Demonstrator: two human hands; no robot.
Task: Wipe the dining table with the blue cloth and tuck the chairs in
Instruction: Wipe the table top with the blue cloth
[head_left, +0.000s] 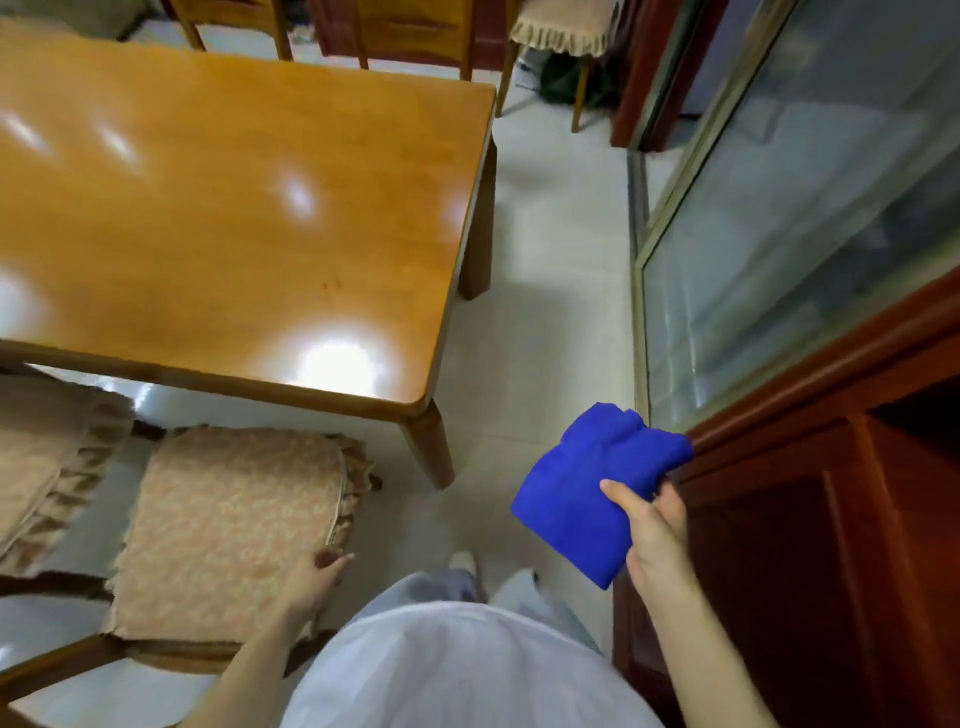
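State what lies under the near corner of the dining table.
Under the dining table corner: one wooden leg and pale floor tiles. The tabletop hides whatever lies farther beneath it.

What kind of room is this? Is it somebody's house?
Most likely a dining room in a home. There's a wooden dining table, chairs with frilly cushions around it, and a glass-fronted wooden cabinet beside it on a tiled floor.

Blue cloth (587, 493) is folded and up in the air, well off the glossy orange tabletop's (234, 208) near-right corner; cushioned chair (228, 519) sits pulled out along its near edge.
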